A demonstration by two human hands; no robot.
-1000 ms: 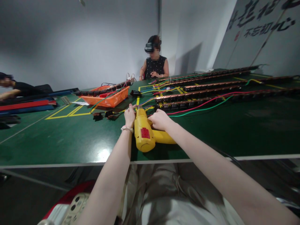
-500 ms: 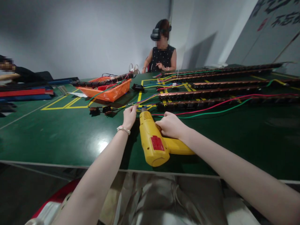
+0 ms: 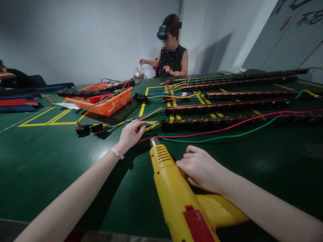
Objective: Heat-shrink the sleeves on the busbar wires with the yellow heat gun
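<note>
My left hand (image 3: 131, 134) is closed at the ends of several thin coloured wires (image 3: 151, 126), its fingertips partly hiding them. The wires run into a long dark strip with copper edging (image 3: 202, 124). My right hand (image 3: 202, 168) has its fingers curled against a yellow heat gun (image 3: 171, 188), beside its body and above its handle; the inner fingers are hidden. The gun's metal nozzle (image 3: 154, 142) points away from me, just short of a red wire (image 3: 191, 136) and a green wire (image 3: 217, 139).
An orange basket (image 3: 118, 102) holding dark strips and wires stands at the left. Small black connectors (image 3: 83, 130) lie in front of it. More long strips (image 3: 247, 95) extend to the right. A person (image 3: 173, 50) sits across the green table (image 3: 50, 174); another is at far left.
The heat gun and my right hand are now nearer to me, with the nozzle farther back from the wires. My left hand lies flatter. The person opposite has stretched out an arm.
</note>
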